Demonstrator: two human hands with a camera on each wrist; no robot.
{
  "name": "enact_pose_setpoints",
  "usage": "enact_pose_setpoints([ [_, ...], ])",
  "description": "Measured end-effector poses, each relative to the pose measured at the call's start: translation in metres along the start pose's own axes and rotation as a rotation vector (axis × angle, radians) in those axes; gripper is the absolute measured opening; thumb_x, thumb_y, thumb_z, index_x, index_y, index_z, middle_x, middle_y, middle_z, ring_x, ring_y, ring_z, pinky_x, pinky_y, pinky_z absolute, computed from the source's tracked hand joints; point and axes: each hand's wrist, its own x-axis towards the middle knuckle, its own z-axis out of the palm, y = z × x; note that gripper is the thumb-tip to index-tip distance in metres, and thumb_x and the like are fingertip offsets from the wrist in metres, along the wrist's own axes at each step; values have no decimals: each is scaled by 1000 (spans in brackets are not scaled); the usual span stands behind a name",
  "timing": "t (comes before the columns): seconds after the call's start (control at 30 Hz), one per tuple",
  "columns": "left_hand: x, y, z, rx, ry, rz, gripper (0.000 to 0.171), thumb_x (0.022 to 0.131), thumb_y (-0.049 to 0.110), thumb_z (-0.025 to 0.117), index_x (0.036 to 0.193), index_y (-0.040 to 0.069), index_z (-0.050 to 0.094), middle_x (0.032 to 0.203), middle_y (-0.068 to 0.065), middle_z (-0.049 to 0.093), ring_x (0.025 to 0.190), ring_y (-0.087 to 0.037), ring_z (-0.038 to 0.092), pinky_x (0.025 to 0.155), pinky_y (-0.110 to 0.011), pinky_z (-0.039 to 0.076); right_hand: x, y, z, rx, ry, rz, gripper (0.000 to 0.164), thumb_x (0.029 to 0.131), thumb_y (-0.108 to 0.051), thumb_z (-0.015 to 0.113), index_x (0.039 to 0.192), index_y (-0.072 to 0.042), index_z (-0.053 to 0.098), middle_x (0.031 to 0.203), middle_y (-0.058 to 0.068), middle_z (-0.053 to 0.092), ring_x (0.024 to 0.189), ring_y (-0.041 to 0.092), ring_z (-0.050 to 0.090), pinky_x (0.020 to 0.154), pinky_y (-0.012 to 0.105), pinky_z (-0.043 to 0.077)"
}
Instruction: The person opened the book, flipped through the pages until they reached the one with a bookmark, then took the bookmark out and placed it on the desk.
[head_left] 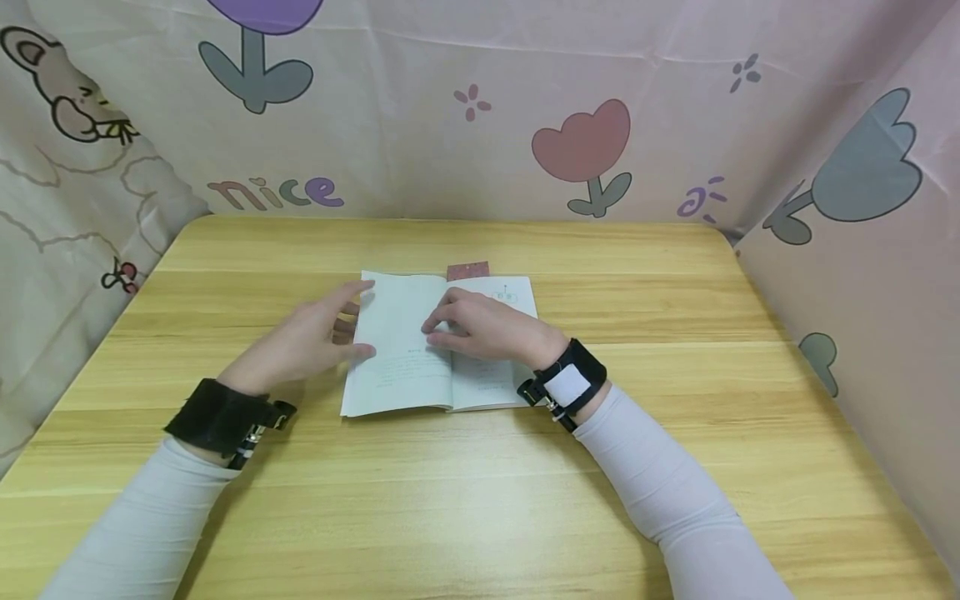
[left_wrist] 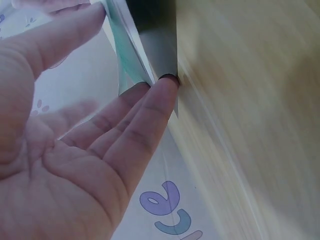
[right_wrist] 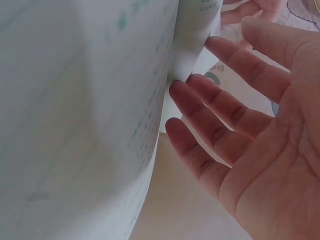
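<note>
An open book (head_left: 401, 375) lies on the wooden table, with print on its pages and a drawing at the upper right. At its left edge, my left hand (head_left: 303, 337) holds the side of the book. The thumb is over the page; several fingertips (left_wrist: 167, 87) meet the edge and partly disappear there. My right hand (head_left: 487, 325) reaches across the right page, its loosely extended fingers (right_wrist: 187, 100) touching the paper near the centre fold. In the right wrist view, a page (right_wrist: 110, 125) curves up close to the camera.
A small dark red card-like piece (head_left: 467, 271) sticks out past the book's top edge near the fold. Patterned cloth (head_left: 420, 150) hangs behind the table (head_left: 465, 517) and along both sides. Each wrist wears a black strap (head_left: 217, 417) with a small camera.
</note>
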Motion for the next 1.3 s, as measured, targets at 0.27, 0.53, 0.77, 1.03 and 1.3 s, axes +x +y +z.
enact_pose_setpoints([
  [0.27, 0, 2, 1, 91, -30, -5, 58, 84, 35, 74, 131, 6, 59, 118, -9, 61, 96, -23, 59, 80, -42, 50, 1, 1, -1, 31, -10, 16, 29, 96, -34, 58, 116, -18, 71, 113, -2, 56, 92, 8, 50, 77, 18, 42],
  [0.53, 0, 3, 3, 129, -25, -3, 59, 82, 37, 75, 131, 6, 60, 117, -8, 60, 94, -22, 58, 78, -39, 51, -1, 4, -6, 76, -18, 21, 29, 97, -33, 56, 117, -17, 70, 115, -2, 56, 98, 11, 52, 81, 19, 42],
  [0.77, -1, 3, 4, 140, -19, -7, 60, 81, 36, 76, 131, 6, 60, 115, -8, 60, 93, -23, 57, 78, -39, 50, -5, 17, -14, 76, 33, 45, 31, 97, -32, 57, 120, -13, 68, 131, 1, 53, 114, 13, 50, 88, 23, 41],
  [1.03, 0, 3, 6, 136, -18, -11, 59, 81, 33, 77, 130, 6, 60, 114, -8, 60, 93, -24, 57, 78, -39, 50, -13, 39, -24, 128, 88, 77, 54, 87, -23, 72, 138, -20, 54, 144, -13, 40, 123, 19, 42, 99, 30, 34],
  [1.3, 0, 5, 5, 126, -21, -12, 58, 82, 32, 76, 131, 5, 59, 120, -11, 58, 97, -25, 58, 80, -41, 50, -20, 59, -26, 50, 74, 309, 71, 83, -31, 75, 146, -17, 44, 136, 8, 46, 110, 22, 45, 93, 37, 39],
])
